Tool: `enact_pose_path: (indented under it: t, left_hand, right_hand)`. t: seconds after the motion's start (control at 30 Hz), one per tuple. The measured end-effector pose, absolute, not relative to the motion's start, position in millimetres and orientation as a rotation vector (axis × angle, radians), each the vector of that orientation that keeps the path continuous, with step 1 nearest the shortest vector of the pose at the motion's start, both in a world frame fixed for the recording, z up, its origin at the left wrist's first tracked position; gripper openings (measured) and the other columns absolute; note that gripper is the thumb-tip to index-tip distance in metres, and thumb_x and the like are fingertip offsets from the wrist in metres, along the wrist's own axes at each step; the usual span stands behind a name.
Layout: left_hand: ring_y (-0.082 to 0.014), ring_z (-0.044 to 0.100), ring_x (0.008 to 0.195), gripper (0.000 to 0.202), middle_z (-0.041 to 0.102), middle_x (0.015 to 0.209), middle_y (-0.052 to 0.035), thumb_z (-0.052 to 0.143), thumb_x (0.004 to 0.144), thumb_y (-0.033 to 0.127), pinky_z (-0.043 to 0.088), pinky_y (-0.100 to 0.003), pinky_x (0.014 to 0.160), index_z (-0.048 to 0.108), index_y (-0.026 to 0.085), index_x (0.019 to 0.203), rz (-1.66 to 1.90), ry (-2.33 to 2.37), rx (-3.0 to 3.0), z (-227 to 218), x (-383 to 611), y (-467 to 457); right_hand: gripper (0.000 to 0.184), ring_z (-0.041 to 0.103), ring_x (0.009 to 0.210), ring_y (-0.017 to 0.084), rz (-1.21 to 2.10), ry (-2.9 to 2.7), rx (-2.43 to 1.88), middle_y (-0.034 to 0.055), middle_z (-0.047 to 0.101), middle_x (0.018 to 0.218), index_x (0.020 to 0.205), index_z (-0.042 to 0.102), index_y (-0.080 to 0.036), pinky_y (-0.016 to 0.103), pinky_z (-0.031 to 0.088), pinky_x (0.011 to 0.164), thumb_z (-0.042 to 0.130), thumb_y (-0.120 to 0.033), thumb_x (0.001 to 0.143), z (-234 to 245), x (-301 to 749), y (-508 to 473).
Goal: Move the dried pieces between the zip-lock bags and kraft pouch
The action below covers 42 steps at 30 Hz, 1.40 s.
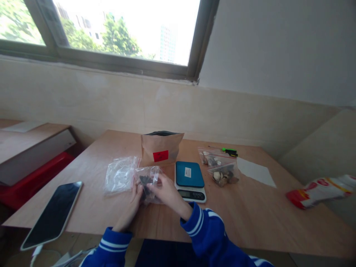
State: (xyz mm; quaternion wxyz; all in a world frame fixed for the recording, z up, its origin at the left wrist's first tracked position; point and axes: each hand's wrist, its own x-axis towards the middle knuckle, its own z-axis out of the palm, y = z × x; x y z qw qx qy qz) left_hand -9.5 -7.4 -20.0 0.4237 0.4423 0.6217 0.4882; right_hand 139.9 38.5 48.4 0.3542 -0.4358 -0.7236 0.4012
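1. A bright window (128, 35) is over a tan wall (139, 100), with your wood table (236, 226) below. Make the small clear bag (147, 181) in your hands the middle of a clock, with 12 toward the wall.
2. Your phone (54, 213) is at 8 o'clock, with a white cord (37, 251) plugged in.
3. A pile of flat, clear bags (121, 174) is between 9 and 10.
4. Your left hand (135, 194) has its fingers closed on the small bag's left side. Dark bits are inside.
5. A brown pouch (161, 145) with a red label (160, 155) stands near 12, its top open.
6. Your right hand (165, 190) pinches the small bag's right side.
7. A blue-topped scale (190, 174) is at 3.
8. Two filled bags (224, 176), a green and black thing (229, 150) and white paper (256, 171) are between 2 and 3.
9. A red and white bottle (319, 191) is far off near 3.
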Motion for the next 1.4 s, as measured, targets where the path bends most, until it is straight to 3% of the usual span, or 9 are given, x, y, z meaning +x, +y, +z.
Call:
enact_pose_path:
  t: [0.2, 0.37, 0.5, 0.67, 0.8, 0.93, 1.07, 1.23, 1.4]
  left_hand:
    - [-0.0253, 0.01, 0.145, 0.067, 0.027, 0.155, -0.0128, 0.061, 0.077, 0.046, 0.016, -0.043, 0.117, 0.043, 0.018, 0.136, 1.259, 1.526, 0.856, -18, -6, -13]
    - [-0.0261, 0.011, 0.145, 0.067, 0.03, 0.154, -0.0123, 0.062, 0.077, 0.046, 0.017, -0.043, 0.117, 0.045, 0.018, 0.135, 1.304, 1.509, 0.806, -12, -3, -15]
    - [-0.0266, 0.026, 0.142, 0.06, 0.045, 0.146, -0.0102, 0.059, 0.08, 0.048, 0.025, -0.038, 0.115, 0.048, 0.02, 0.132, 1.309, 1.438, 0.832, -4, -3, -16]
    - [-0.0258, 0.049, 0.129, 0.063, 0.055, 0.136, -0.0107, 0.05, 0.087, 0.054, 0.04, -0.04, 0.105, 0.035, 0.022, 0.139, 1.305, 1.278, 0.787, -11, -4, -15]
    - [-0.0242, 0.054, 0.122, 0.057, 0.059, 0.129, -0.0087, 0.048, 0.088, 0.055, 0.043, -0.04, 0.102, 0.036, 0.026, 0.136, 1.328, 1.146, 0.766, -18, -4, -13]
    - [-0.0252, 0.058, 0.117, 0.056, 0.063, 0.117, -0.0087, 0.047, 0.088, 0.057, 0.047, -0.04, 0.096, 0.038, 0.025, 0.133, 1.326, 1.166, 0.765, -19, -5, -13]
    - [-0.0243, 0.061, 0.111, 0.057, 0.064, 0.107, -0.0069, 0.047, 0.088, 0.057, 0.046, -0.041, 0.097, 0.039, 0.024, 0.132, 1.309, 1.202, 0.77, -18, -6, -14]
    - [-0.0238, 0.057, 0.117, 0.057, 0.065, 0.112, -0.0081, 0.045, 0.088, 0.057, 0.044, -0.04, 0.101, 0.037, 0.024, 0.134, 1.295, 1.185, 0.785, -15, -6, -15]
    - [-0.0247, 0.059, 0.117, 0.057, 0.063, 0.121, -0.0097, 0.049, 0.087, 0.057, 0.045, -0.041, 0.1, 0.041, 0.024, 0.133, 1.315, 1.235, 0.764, -17, -6, -14]
  right_hand:
    - [0.023, 0.066, 0.094, 0.025, 1.151, -1.898, -0.994, 0.0063, 0.072, 0.1, 0.102, 0.069, -0.021, 0.04, 0.05, 0.087, 0.065, -0.027, 0.08, 45, 130, 45]
    - [0.018, 0.068, 0.082, 0.022, 1.351, -1.781, -1.007, 0.0056, 0.074, 0.087, 0.088, 0.071, -0.017, 0.034, 0.053, 0.076, 0.07, -0.029, 0.074, 39, 135, 57]
    - [0.024, 0.066, 0.068, 0.016, 1.519, -1.604, -1.004, 0.0016, 0.071, 0.073, 0.081, 0.067, -0.015, 0.028, 0.052, 0.065, 0.077, -0.029, 0.065, 44, 149, 61]
    - [0.027, 0.066, 0.07, 0.013, 1.623, -1.504, -0.996, 0.0024, 0.071, 0.08, 0.086, 0.067, -0.015, 0.024, 0.052, 0.062, 0.077, -0.03, 0.066, 64, 175, 57]
    - [0.034, 0.068, 0.079, 0.015, 1.67, -1.434, -0.964, 0.0041, 0.072, 0.092, 0.097, 0.068, -0.017, 0.024, 0.054, 0.065, 0.077, -0.033, 0.067, 76, 190, 55]
    - [0.035, 0.068, 0.078, 0.014, 1.682, -1.308, -0.961, 0.0035, 0.073, 0.09, 0.099, 0.069, -0.019, 0.025, 0.054, 0.067, 0.076, -0.032, 0.068, 85, 199, 58]
    - [0.032, 0.068, 0.08, 0.015, 1.621, -1.216, -0.855, 0.0032, 0.073, 0.095, 0.098, 0.068, -0.02, 0.028, 0.055, 0.07, 0.074, -0.032, 0.069, 111, 207, 71]
    - [0.029, 0.065, 0.098, 0.018, 1.319, -1.314, -0.714, 0.0015, 0.071, 0.107, 0.099, 0.066, -0.023, 0.03, 0.053, 0.08, 0.067, -0.035, 0.073, 156, 206, 108]
    - [0.027, 0.064, 0.094, 0.015, 1.037, -1.538, -0.652, -0.0008, 0.07, 0.1, 0.102, 0.065, -0.022, 0.028, 0.051, 0.082, 0.059, -0.036, 0.078, 172, 192, 153]
